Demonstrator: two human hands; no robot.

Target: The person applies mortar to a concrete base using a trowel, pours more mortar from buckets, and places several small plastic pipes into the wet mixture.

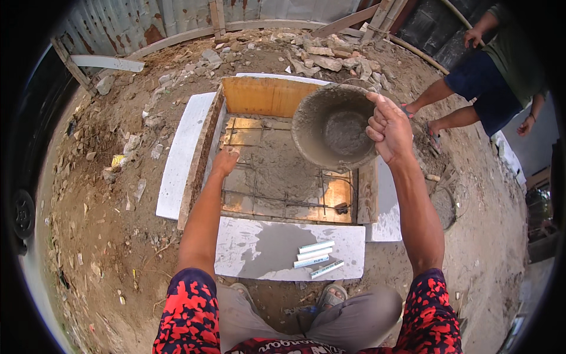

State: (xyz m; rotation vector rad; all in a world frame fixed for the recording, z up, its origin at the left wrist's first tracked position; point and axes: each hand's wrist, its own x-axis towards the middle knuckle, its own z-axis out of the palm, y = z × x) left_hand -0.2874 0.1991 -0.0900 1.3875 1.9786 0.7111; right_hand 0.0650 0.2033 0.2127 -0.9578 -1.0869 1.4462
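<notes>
A grey, cement-caked bucket [339, 127] hangs tilted toward me over the right part of a wooden box form [268, 94]. My right hand [389, 128] is closed on its rim or handle at the right; the fingers partly hide the exact hold. Inside the bucket there is a wet grey residue. My left hand [224, 161] reaches to the form's left side, its fingers curled at the edge of a rebar mesh [254, 192]. Wet concrete [286, 162] covers the middle of the form, with mesh bars and bare yellowish board showing around it.
White panels [236, 236] surround the form. Several short white pipes [315, 253] lie on the near panel, beside a wet patch. Rubble [324, 59] is heaped behind, before a corrugated metal fence [118, 35]. Another person [495, 88] stands at far right, above a round container [445, 206].
</notes>
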